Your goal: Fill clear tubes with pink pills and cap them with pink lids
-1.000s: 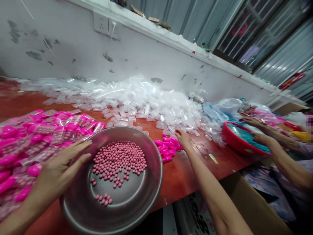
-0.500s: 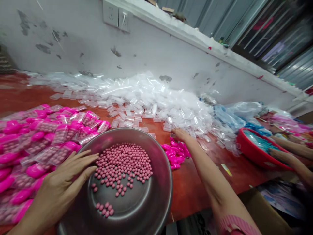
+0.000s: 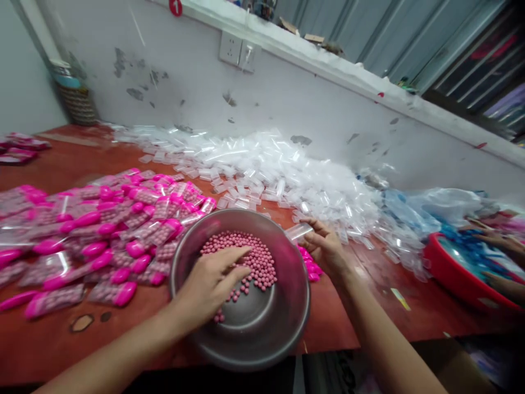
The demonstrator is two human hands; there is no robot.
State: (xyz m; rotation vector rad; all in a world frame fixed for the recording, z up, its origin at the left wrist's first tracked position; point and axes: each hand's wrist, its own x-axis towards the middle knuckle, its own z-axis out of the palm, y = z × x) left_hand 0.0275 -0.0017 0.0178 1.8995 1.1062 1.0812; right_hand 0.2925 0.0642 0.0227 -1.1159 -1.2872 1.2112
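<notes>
A dark metal bowl point(image 3: 262, 350) holds many small pink beads point(image 3: 262, 268). My left hand point(image 3: 211, 276) is over the bowl at the beads, its finger and thumb stretched out with a gap between them; the fingertips are slightly blurred. Right of the bowl's rim, my right hand point(image 3: 326, 246) pinches a clear plastic case point(image 3: 298, 232). Bright pink caps point(image 3: 310, 265) lie on the table just below that hand. Left of the bowl spreads a pile of bead-filled clear cases with pink caps point(image 3: 118, 230).
Clear cases point(image 3: 262, 164) are heaped along the wall. At the right, another person's hands point(image 3: 502, 241) are at a red basin point(image 3: 455, 279) with blue items. A woven container point(image 3: 76, 101) stands at the back left.
My left hand has moved from the bowl's left rim in over the beads. My right hand has risen from the table with a clear case. The view has shifted left.
</notes>
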